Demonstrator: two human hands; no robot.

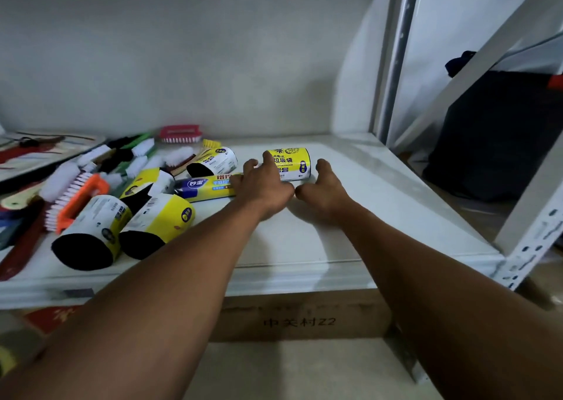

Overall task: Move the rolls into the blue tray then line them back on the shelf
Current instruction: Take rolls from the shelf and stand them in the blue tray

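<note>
Several yellow-and-white rolls of black bags lie on the white shelf (pixel 304 241). One roll (pixel 294 163) lies on its side at mid shelf. My left hand (pixel 263 183) reaches over it with spread fingers, fingertips touching its left end. My right hand (pixel 324 186) rests on the shelf just right of the roll, fingers loosely curled and holding nothing. A long blue-and-yellow roll (pixel 202 187) lies left of my left hand. Two fat rolls (pixel 91 232) (pixel 160 226) lie near the front left, and another roll (pixel 213 161) sits further back. No blue tray is in view.
A heap of scrubbing brushes (pixel 79 192) and a pink brush (pixel 181 134) crowd the shelf's left side. A grey upright post (pixel 396 64) stands at the right rear. A cardboard box (pixel 301 314) sits under the shelf. A dark bag (pixel 499 143) lies to the right.
</note>
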